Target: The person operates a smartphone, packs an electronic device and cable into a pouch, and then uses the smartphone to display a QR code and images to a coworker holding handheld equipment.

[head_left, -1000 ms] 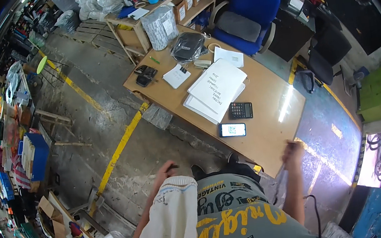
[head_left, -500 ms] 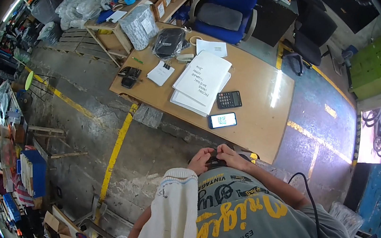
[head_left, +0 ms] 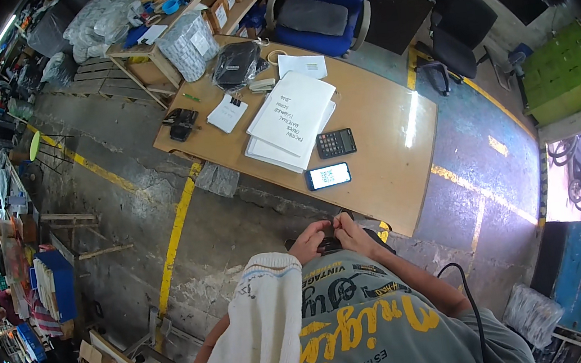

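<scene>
Close together in front of my waist are my left hand [head_left: 310,243] and my right hand [head_left: 352,235], just off the table's near edge. Both have their fingers bent and closed, fingertips nearly meeting. Whatever they pinch is too small or hidden to make out; something dark shows below them. Beyond them on the wooden table [head_left: 393,190] lies a phone [head_left: 328,176] with a lit screen showing a square code. Behind the phone sit a black calculator [head_left: 336,143] and a stack of white papers [head_left: 292,119] with handwriting on top. A white cloth [head_left: 268,322] hangs over my left side.
Clipped note sheets [head_left: 228,113], a black object [head_left: 182,123] and a plastic-wrapped black item [head_left: 236,65] occupy the table's far left. A blue chair [head_left: 327,6] stands behind it. Crowded shelves line the left; a green cabinet [head_left: 563,72] is at the right.
The view has shifted, so the table and its items appear slightly more to the left and higher. My hands stay together at my waist, fingers still closed.
</scene>
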`<control>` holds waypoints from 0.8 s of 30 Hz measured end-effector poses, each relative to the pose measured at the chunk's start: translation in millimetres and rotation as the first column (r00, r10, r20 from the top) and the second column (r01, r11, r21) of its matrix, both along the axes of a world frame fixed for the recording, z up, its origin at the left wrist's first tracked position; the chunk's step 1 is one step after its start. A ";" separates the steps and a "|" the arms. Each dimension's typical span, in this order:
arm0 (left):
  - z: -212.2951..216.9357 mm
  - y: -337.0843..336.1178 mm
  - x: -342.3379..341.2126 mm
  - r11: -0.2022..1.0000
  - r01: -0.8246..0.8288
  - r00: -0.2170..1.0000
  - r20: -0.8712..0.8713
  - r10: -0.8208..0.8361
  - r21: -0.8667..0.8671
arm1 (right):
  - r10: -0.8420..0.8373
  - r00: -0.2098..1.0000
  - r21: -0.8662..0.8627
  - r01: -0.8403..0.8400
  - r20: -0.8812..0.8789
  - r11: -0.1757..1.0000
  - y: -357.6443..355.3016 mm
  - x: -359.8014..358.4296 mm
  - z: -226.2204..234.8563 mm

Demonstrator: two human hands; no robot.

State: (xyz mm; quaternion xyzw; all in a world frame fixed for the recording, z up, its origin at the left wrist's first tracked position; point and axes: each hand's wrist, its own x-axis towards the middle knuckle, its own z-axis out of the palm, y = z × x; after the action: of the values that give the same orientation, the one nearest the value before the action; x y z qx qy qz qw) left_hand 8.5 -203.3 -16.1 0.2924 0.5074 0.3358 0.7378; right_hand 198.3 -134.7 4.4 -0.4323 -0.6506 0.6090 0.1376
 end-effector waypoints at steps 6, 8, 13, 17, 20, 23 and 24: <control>23.4 5.4 7.4 0.995 0.035 0.999 -0.029 -0.038 -0.094 | 0.024 0.999 -0.036 -0.023 0.038 0.999 -3.0 1.1 -1.2; 6.5 0.4 8.8 0.999 0.043 0.998 -0.053 -0.042 0.006 | -0.003 1.000 -0.029 0.003 0.012 1.000 -6.7 -0.7 -5.3; -20.4 0.5 10.0 0.990 0.091 0.990 -0.120 -0.078 0.106 | -0.169 0.974 -0.232 0.131 -0.151 0.964 -9.5 -9.8 -44.4; -11.3 1.2 12.9 0.987 0.155 0.972 -0.185 -0.146 0.039 | -0.253 0.939 -0.462 0.122 -0.232 0.879 -10.4 -5.0 -71.9; 16.0 14.0 10.7 0.976 0.192 0.939 -0.268 -0.214 -0.106 | 0.018 0.976 -0.477 -0.122 -0.218 0.870 2.4 3.3 -77.0; -52.4 -13.2 -2.4 0.898 0.372 0.825 -0.360 -0.436 -0.235 | 0.048 0.988 -0.406 0.015 0.145 0.914 -3.8 3.0 12.7; -49.9 -11.0 -5.1 0.905 0.375 0.864 -0.279 -0.420 -0.201 | 0.008 0.990 -0.411 0.052 0.142 0.910 -1.4 20.0 31.1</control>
State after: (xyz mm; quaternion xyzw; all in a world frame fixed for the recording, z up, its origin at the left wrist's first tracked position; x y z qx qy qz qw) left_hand 3.4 -214.4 -66.0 0.3884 0.5695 0.0886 0.7190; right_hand 218.3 -136.1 35.5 -0.5005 -0.5100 0.6995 0.0037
